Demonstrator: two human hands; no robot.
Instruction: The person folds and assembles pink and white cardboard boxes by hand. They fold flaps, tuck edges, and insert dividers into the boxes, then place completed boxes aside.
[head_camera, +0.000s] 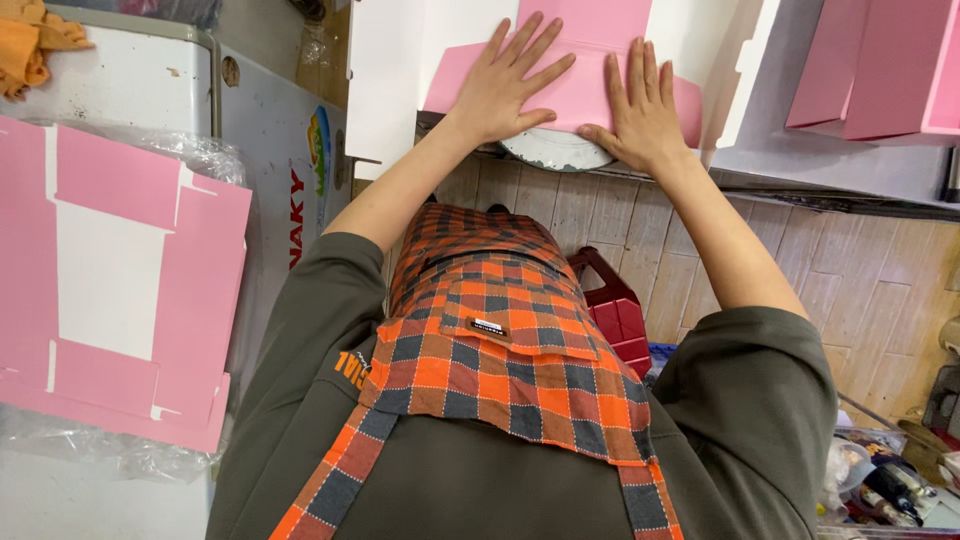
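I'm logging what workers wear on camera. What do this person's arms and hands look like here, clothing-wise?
Both hands, left hand and right hand, are bare: no gloves, rings or watch visible. The forearms are uncovered too. Loose, dark olive-grey short sleeves end near the elbows. An orange, grey and dark checked apron hangs over the shirt.

A pink card flap (585, 85) was set against white board (385, 70), and more pink-and-white cut card (120, 290) was seen at one side. An apron (500, 340) was checked in orange, grey and dark blue over an olive-grey shirt (750, 400). The floor (860, 270) was patterned as pale wood planks, beside a dark red crate (615, 310).
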